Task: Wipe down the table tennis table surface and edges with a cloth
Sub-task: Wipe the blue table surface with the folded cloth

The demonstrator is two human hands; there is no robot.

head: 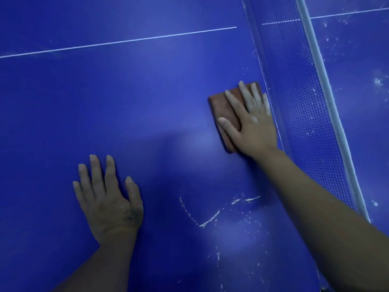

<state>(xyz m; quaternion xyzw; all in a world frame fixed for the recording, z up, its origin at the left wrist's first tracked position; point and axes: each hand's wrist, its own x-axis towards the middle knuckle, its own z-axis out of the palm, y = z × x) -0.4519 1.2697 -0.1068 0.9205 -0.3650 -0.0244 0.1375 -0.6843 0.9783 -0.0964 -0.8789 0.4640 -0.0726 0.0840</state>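
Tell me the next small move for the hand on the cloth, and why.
Probably draw the right hand and the brown cloth it presses flat back toward the body, along the net. White dust streaks lie on the blue table nearer than the cloth, unwiped, while the left hand rests flat to their left.

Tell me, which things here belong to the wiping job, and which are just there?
Part of the job: cloth; right hand pressing flat on it; table; dust streaks nearer the person.
Just there: net beside the cloth; white line; left hand resting flat on the table.
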